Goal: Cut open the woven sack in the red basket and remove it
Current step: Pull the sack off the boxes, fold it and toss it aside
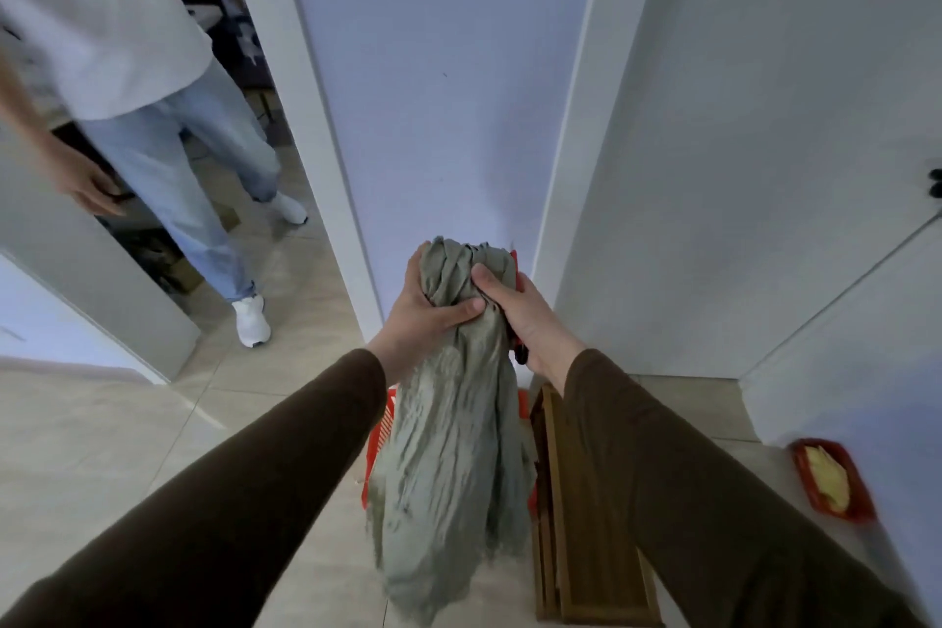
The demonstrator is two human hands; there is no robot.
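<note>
above the red basket point(380, 428), from the head view, the woven sack point(448, 464) hangs lengthwise, long axis vertical, its bunched top gripped by the left hand point(425, 316) and right hand point(515, 316), right also pinching something red.

Woven sack point(448, 464) was dull grey-green, streaked. Basket point(380, 444) red. Sleeves point(285, 469) dark brown. Wooden rack point(566, 525) brown. Tray point(836, 482) red with yellow contents. Bystander's jeans point(204, 158) pale blue, shoes point(252, 319) white.
</note>
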